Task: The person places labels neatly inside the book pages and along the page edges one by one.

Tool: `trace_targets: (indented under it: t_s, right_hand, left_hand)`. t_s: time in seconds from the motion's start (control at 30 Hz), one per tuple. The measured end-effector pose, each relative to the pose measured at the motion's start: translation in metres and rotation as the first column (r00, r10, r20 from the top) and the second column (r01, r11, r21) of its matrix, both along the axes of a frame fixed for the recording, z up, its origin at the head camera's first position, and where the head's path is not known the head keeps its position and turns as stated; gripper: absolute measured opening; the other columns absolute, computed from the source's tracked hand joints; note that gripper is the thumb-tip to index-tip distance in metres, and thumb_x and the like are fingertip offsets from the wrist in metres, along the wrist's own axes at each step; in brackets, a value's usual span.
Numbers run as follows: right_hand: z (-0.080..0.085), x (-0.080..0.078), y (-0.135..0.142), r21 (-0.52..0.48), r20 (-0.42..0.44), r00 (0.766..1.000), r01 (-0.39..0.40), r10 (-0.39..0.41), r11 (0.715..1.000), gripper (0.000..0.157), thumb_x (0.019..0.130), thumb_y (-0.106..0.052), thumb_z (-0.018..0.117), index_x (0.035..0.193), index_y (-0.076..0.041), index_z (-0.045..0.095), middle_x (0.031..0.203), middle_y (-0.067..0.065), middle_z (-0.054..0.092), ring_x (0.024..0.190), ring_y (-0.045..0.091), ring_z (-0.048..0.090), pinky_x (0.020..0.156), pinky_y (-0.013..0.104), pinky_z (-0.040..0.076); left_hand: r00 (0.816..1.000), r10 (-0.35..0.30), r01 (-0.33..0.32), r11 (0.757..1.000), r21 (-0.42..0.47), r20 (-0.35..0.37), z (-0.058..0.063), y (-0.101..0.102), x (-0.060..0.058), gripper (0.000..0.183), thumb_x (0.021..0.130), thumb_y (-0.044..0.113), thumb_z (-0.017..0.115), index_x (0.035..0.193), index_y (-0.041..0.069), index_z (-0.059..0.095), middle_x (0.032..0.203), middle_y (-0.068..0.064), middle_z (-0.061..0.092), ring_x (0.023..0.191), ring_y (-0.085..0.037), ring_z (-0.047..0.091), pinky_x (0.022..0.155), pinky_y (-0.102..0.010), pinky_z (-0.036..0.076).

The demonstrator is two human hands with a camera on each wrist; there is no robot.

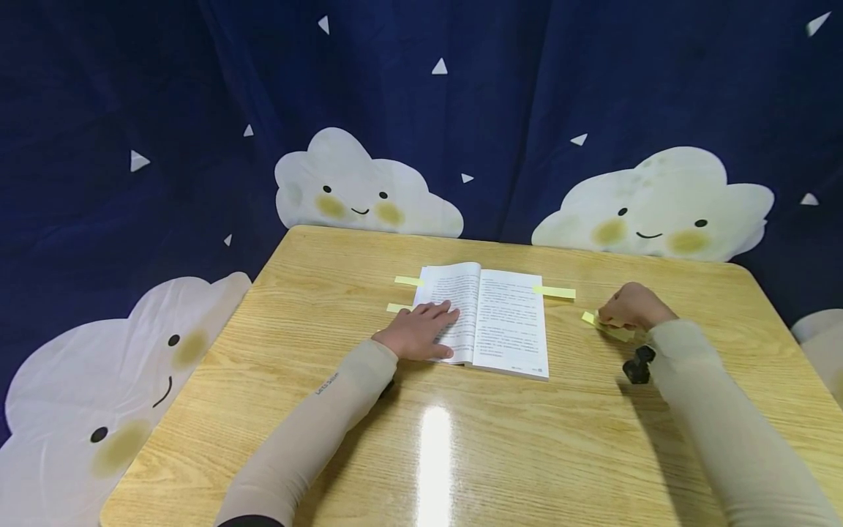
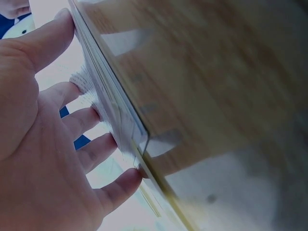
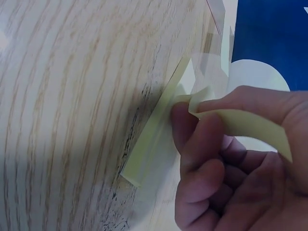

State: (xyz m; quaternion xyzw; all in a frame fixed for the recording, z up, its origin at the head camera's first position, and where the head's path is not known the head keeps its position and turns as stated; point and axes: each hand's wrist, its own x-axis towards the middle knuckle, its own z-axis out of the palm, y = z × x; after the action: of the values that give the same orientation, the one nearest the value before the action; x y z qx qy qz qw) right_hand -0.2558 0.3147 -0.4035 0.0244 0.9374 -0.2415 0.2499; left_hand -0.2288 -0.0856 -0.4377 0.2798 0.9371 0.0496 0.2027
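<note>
An open book (image 1: 510, 322) with printed pages lies on the wooden table. My left hand (image 1: 416, 333) rests on its left page with fingers spread. In the left wrist view the fingertips touch the page, and the thumb lies along the book's lower edge. To the right of the book, my right hand (image 1: 634, 306) pinches a yellow sticky note strip (image 3: 250, 126) between thumb and finger; the strip bends over the fingers. Just beside those fingers, a thin pad of yellow sticky notes (image 3: 159, 127) lies on the table. The hand partly hides the pad in the head view.
Yellow sticky strips jut from the book: one on the right edge (image 1: 558, 293), and an upper strip (image 1: 408, 280) and a lower strip (image 1: 398, 308) on the left. A dark blue curtain (image 1: 500, 110) with cloud faces hangs behind the table (image 1: 527, 439).
</note>
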Motion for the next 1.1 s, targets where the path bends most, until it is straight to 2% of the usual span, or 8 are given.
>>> trace_targets:
  t_s: [0.13, 0.33, 0.47, 0.9, 1.1]
  right_hand:
    - [-0.0007, -0.0009, 0.0007, 0.009, 0.005, 1.000, 0.009, -0.009, 1.000, 0.032, 0.085, -0.018, 0.058, 0.054, -0.016, 0.050, 0.048, -0.008, 0.038, 0.046, 0.009, 0.037, 0.052, 0.028, 0.038]
    - [-0.0022, -0.0028, 0.0022, 0.031, 0.020, 1.000, -0.008, 0.007, 0.999, 0.033, 0.085, -0.019, 0.055, 0.053, -0.014, 0.059, 0.048, -0.006, 0.048, 0.047, 0.010, 0.036, 0.058, 0.028, 0.037]
    - [-0.0034, -0.0041, 0.0033, 0.045, 0.035, 0.999, -0.011, 0.009, 0.999, 0.032, 0.086, -0.021, 0.053, 0.057, -0.011, 0.063, 0.051, -0.003, 0.053, 0.049, 0.013, 0.040, 0.062, 0.029, 0.038]
    - [0.0021, -0.0027, 0.0031, 0.013, 0.040, 0.999, -0.021, 0.020, 1.000, 0.032, 0.091, -0.024, 0.054, 0.069, -0.007, 0.069, 0.071, 0.002, 0.072, 0.056, 0.013, 0.044, 0.054, 0.031, 0.039]
    - [0.0018, -0.0015, 0.0035, -0.006, 0.037, 0.999, -0.026, 0.026, 1.000, 0.032, 0.092, -0.023, 0.053, 0.071, -0.006, 0.069, 0.068, 0.002, 0.071, 0.051, 0.011, 0.040, 0.051, 0.028, 0.038]
  left_hand:
    - [1.000, -0.005, 0.005, 1.000, 0.001, 0.000, -0.0002, -0.0001, -0.0003, 0.079, 0.097, 0.055, 0.053, 0.161, 0.029, 0.015, 0.170, 0.002, 0.010, 0.156, -0.026, 0.015, 0.120, -0.056, 0.025]
    - [1.000, -0.005, 0.005, 1.000, 0.001, 0.001, -0.0002, -0.0001, -0.0002, 0.080, 0.097, 0.055, 0.053, 0.161, 0.028, 0.015, 0.170, 0.002, 0.010, 0.156, -0.027, 0.016, 0.120, -0.056, 0.026]
    - [1.000, -0.006, 0.006, 1.000, 0.001, 0.001, 0.0000, -0.0002, -0.0004, 0.080, 0.097, 0.055, 0.053, 0.161, 0.028, 0.015, 0.170, 0.002, 0.010, 0.156, -0.027, 0.016, 0.120, -0.056, 0.026]
    - [1.000, 0.001, -0.001, 1.000, 0.005, -0.008, -0.0010, 0.0000, -0.0007, 0.079, 0.097, 0.054, 0.054, 0.161, 0.029, 0.016, 0.169, 0.002, 0.011, 0.156, -0.026, 0.017, 0.119, -0.056, 0.027]
    - [1.000, 0.005, -0.005, 1.000, 0.006, -0.002, -0.0009, 0.0002, -0.0004, 0.079, 0.097, 0.054, 0.055, 0.160, 0.029, 0.016, 0.169, 0.003, 0.011, 0.156, -0.026, 0.017, 0.119, -0.056, 0.026]
